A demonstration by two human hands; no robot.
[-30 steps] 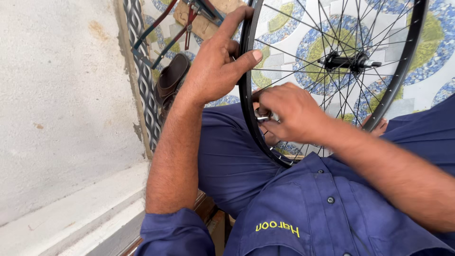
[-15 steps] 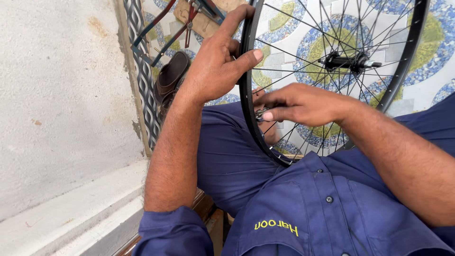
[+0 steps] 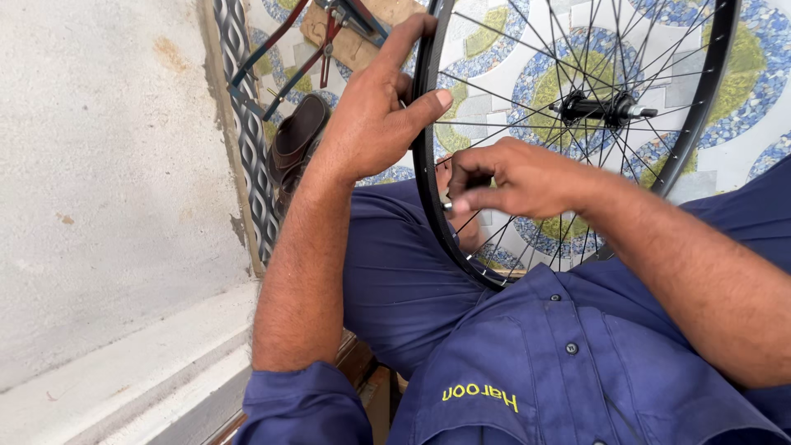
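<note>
Left hand (image 3: 375, 115) is up on the bicycle wheel (image 3: 577, 124), fingers spread wide, thumb and forefinger straddling the black rim (image 3: 428, 156) and steadying it. Right hand (image 3: 511, 177) reaches in among the spokes (image 3: 527, 74), fingers pinched narrow around a small metal piece right at the rim, too small to tell whether it is a tool or a nipple. Compared with a second ago, that right hand has rolled over and crept a touch higher along the rim, while the left has not budged: it looks like turning work at one spoke end, wheel held fast. The wheel stands on edge across the person's blue-trousered lap (image 3: 395, 280), just beyond both hands, its flat face toward the camera; the hub axle (image 3: 606, 109) lies roughly left to right in the picture, past the right hand. Beyond the left hand lie a brown sandal (image 3: 297, 140) and red-handled pliers (image 3: 325, 45) on patterned tile floor (image 3: 741, 74).
</note>
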